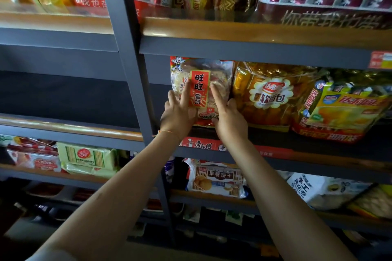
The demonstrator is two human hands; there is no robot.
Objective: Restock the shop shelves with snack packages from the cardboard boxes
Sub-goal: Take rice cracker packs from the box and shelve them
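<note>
- The bay left of the grey upright post (pixel 129 82) is bare and dark at this level; below it, a pale green biscuit pack (pixel 88 158) lies on the lower shelf.
- The left hand (pixel 178 112) lies flat on the front of the rice cracker bag (pixel 201 91), fingers straight and spread, pressing rather than gripping. An orange string circles that wrist.
- The bag stands upright at the left end of the middle shelf (pixel 275 152), just beside the post, its red label facing out.
- The right hand (pixel 230 118) rests open on the bag's right side, fingers extended, thumb under the lower edge; neither hand closes around it.
- The bag's right edge touches the yellow soft bread pack (pixel 269 95), which itself leans on another yellow pack (pixel 343 112).
- Risk, as I judge it: the slick bag seems held up mainly by the palms, so it could tip forward off the shelf lip once they let go.
- Pushing harder could crush the crackers or shove the neighbouring packs askew.
- No cardboard box is in view.
</note>
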